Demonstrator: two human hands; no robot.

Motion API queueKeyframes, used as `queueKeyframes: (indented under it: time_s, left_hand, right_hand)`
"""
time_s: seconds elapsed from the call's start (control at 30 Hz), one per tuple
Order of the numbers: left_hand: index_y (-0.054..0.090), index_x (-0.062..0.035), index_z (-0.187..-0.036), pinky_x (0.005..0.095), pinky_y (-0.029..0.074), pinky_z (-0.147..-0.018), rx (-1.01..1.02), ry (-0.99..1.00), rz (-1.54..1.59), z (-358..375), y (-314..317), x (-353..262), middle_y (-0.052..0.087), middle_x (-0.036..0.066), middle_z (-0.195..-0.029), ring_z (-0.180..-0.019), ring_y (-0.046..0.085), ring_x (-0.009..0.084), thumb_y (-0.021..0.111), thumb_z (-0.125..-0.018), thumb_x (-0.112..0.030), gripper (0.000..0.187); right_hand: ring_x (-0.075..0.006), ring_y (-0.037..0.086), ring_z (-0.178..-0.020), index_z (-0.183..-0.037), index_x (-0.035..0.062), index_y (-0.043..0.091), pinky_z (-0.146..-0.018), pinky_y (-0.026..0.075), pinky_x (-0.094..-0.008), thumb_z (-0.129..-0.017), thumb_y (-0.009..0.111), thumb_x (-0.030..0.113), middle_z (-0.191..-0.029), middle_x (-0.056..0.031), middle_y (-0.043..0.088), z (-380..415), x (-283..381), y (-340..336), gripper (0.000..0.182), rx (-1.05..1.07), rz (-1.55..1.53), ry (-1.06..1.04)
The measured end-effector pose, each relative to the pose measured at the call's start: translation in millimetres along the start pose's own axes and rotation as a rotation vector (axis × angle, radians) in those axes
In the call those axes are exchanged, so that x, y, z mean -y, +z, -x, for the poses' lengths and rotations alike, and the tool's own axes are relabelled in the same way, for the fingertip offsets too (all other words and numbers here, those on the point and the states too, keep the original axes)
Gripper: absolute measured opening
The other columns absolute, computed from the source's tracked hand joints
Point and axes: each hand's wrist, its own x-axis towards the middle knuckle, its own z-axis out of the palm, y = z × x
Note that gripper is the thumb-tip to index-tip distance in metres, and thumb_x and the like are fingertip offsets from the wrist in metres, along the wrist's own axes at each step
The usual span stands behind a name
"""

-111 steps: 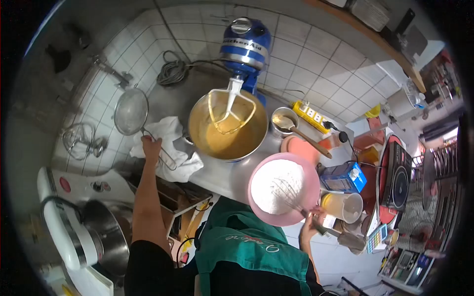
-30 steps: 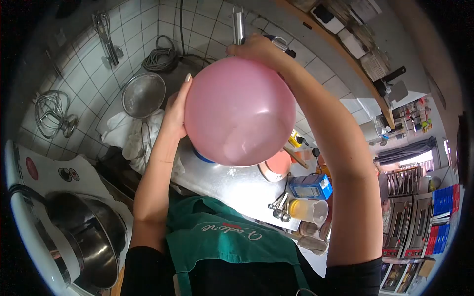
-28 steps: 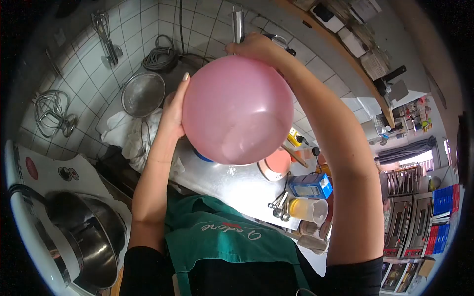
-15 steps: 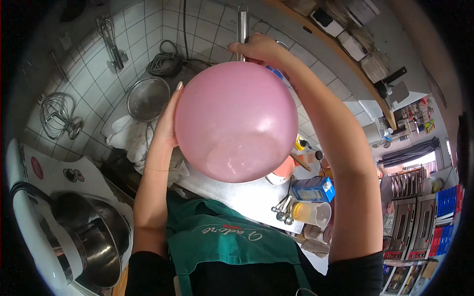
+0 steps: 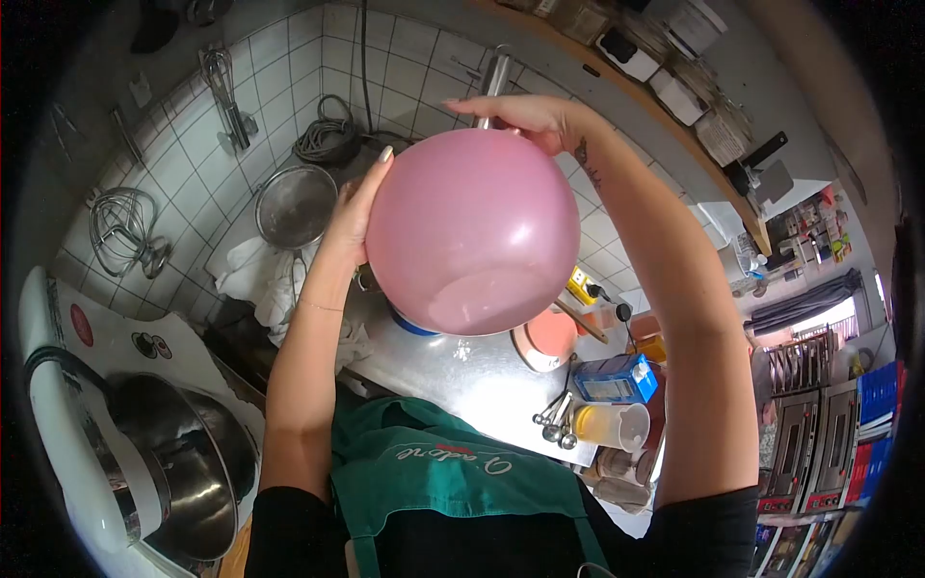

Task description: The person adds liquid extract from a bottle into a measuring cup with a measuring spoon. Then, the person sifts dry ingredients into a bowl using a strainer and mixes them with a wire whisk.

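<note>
A large pink bowl (image 5: pixel 472 231) is lifted in front of me, its rounded outside and base facing me. My left hand (image 5: pixel 358 207) grips its left side, thumb along the outer wall. At the upper right edge is my right hand (image 5: pixel 525 118), fingers stretched over the rim and partly hidden behind the bowl. A metal handle (image 5: pixel 494 82) rises beside the right fingers; what it belongs to is hidden. Below the bowl, part of a blue round object (image 5: pixel 414 327) shows on the steel worktop (image 5: pixel 434 371). The bowl's inside cannot be seen.
At left stands a mixer with a steel bowl (image 5: pixel 198 472). A sieve (image 5: pixel 296 207) and white cloths (image 5: pixel 252 275) lie behind. On the right are an orange-pink round item (image 5: pixel 546 339), a blue carton (image 5: pixel 617 379), measuring spoons (image 5: pixel 556 421) and a plastic jug (image 5: pixel 617 426).
The bowl has moved slightly right and up, with my left hand following. My right fingers have spread out more over the rim. The blue object below has come into view.
</note>
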Motion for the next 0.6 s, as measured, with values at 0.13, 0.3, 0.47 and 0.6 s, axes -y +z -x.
queueKeyframes:
  time_s: [0.13, 0.3, 0.47, 0.6]
  left_hand:
    - [0.068, -0.0066, -0.084, 0.0217, 0.040, -0.052, 0.009, -0.037, -0.006, 2.0, 3.0, -3.2, 0.057, -0.003, -0.069, -0.058, 0.050, 0.0051, 0.064, -0.086, -0.046, 0.040]
    - [0.067, -0.0063, -0.093, 0.0233, 0.045, -0.056, 0.041, -0.181, 0.117, -1.9, 5.0, -1.9, 0.062, 0.001, -0.078, -0.065, 0.056, 0.0086, 0.065, -0.084, -0.047, 0.042]
    - [0.066, -0.0068, -0.100, 0.0263, 0.048, -0.062, 0.042, -0.230, 0.110, 3.1, 1.8, -8.9, 0.064, 0.002, -0.084, -0.071, 0.059, 0.0101, 0.065, -0.084, -0.048, 0.045]
    - [0.066, -0.0083, -0.086, 0.0244, 0.044, -0.056, -0.070, -0.162, 0.134, 23.0, 12.4, -32.6, 0.060, -0.001, -0.074, -0.063, 0.055, 0.0088, 0.062, -0.085, -0.051, 0.043]
  right_hand:
    - [-0.0129, 0.065, -0.072, -0.111, 0.0048, 0.061, -0.068, 0.056, -0.0269, -0.087, 0.061, 0.036, -0.088, -0.0095, 0.067, 1.7, -4.8, 7.9, 0.040, 0.005, -0.102, 0.023]
    - [-0.0115, 0.064, -0.089, -0.106, 0.0036, 0.062, -0.078, 0.054, -0.0269, -0.089, 0.058, 0.033, -0.102, -0.0057, 0.066, -14.3, -27.4, -19.4, 0.034, 0.240, 0.200, -0.178]
    - [-0.0114, 0.065, -0.071, -0.094, 0.0019, 0.065, -0.068, 0.056, -0.0283, -0.087, 0.059, 0.036, -0.081, -0.0071, 0.067, -3.9, -27.5, -29.9, 0.036, -0.015, 0.657, -0.464]
    - [-0.0131, 0.064, -0.055, -0.086, -0.0011, 0.066, -0.060, 0.056, -0.0282, -0.085, 0.061, 0.040, -0.061, -0.0080, 0.063, 64.4, 8.4, -2.8, 0.041, -0.398, 0.408, -0.288]
